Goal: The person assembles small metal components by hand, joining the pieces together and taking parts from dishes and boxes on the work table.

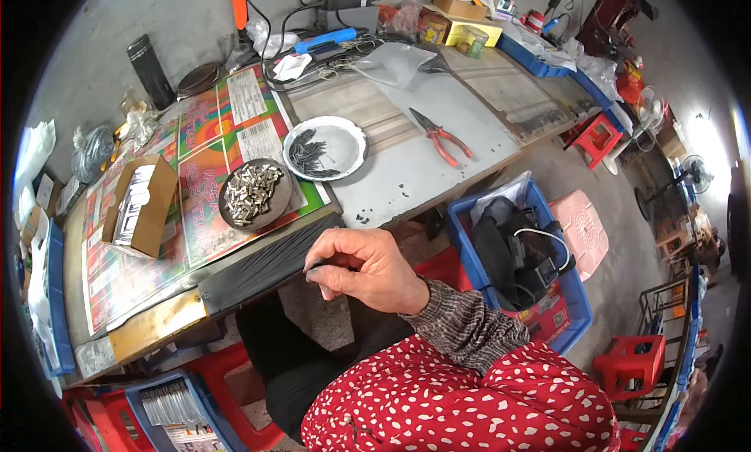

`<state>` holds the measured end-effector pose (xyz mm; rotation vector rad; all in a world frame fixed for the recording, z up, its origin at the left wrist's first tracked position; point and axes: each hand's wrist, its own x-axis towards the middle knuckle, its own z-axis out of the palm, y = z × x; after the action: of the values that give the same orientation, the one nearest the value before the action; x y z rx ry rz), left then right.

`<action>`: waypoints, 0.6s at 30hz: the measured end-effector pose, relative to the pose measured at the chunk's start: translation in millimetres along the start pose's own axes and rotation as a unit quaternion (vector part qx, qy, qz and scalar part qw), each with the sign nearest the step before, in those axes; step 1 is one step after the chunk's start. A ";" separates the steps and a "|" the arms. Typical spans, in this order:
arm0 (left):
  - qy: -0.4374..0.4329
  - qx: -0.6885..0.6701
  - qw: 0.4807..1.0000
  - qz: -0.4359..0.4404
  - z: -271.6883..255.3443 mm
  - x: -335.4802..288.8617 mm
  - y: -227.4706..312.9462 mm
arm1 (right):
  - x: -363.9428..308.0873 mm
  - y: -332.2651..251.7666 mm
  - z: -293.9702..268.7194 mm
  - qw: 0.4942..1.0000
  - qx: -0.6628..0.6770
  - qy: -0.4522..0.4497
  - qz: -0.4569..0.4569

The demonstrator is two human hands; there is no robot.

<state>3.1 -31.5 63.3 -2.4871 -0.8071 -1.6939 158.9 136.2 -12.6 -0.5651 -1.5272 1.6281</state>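
Observation:
My right hand (368, 268) is raised in front of the table's near edge, its thumb and fingers pinched together. Something small and dark shows at the fingertips, too little of it to name. No left hand appears. Just beyond, a round dish (277, 205) holds a heap of small silvery metal cylinders (252, 192). Behind it to the right, a white plate (344, 144) carries thin black pieces (308, 154) on its left side. Pliers with red handles (443, 140) lie with jaws apart on the grey tabletop, farther right.
An open cardboard box (160, 194) with pale slim pieces stands at left, near a black bottle (150, 72). A black covered strip (266, 258) runs along the table's front edge. Right of my hand, a blue crate (576, 315) on the floor holds dark bags and cables.

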 end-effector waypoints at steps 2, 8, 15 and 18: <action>0.006 0.005 1.000 -0.001 1.4 -2.6 0.9 | 0.8 0.7 1.2 1.000 -0.005 -0.003 -0.005; 0.014 0.016 1.000 -0.008 4.1 -0.6 1.4 | 0.7 0.9 0.2 1.000 -0.006 -0.009 -0.026; 0.004 0.007 1.000 0.000 3.3 -2.6 0.9 | 0.1 0.4 0.2 1.000 -0.009 -0.007 -0.015; -0.030 -0.017 0.999 0.002 -2.5 -0.7 0.2 | 0.1 -0.7 0.2 1.000 -0.011 -0.007 -0.018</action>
<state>0.8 -32.7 63.8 -2.5713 -0.7849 -1.6550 158.9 136.0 -11.9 -0.5372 -1.5575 1.5935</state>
